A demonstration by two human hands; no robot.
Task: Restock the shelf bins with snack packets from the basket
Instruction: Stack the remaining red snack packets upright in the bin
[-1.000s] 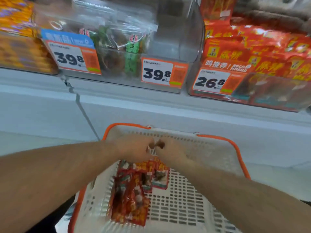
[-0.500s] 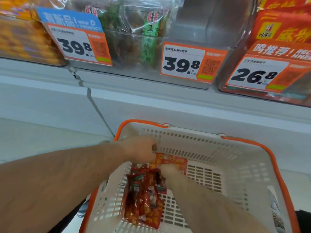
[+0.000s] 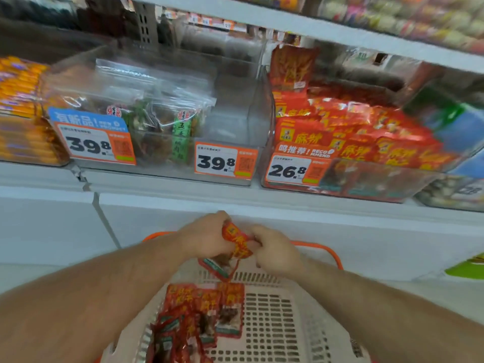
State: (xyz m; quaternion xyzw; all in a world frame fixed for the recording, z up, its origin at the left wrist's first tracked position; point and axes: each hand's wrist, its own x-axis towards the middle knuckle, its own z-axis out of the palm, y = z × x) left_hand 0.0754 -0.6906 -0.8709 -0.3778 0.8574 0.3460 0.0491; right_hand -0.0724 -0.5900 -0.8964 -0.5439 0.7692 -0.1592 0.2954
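head view: both hands (image 3: 237, 242) grip red snack packets (image 3: 237, 243), seemingly above basket (image 3: 301, 323).

The red snack packets (image 3: 237, 243) are glossy foil-like plastic, crinkled. The basket (image 3: 275, 326) is matt pale plastic — pierced with slots — under a smooth orange rim (image 3: 327, 251). The shelf bins (image 3: 235, 108) are clear, shiny plastic; the price tags (image 3: 225, 162) look like printed paper.
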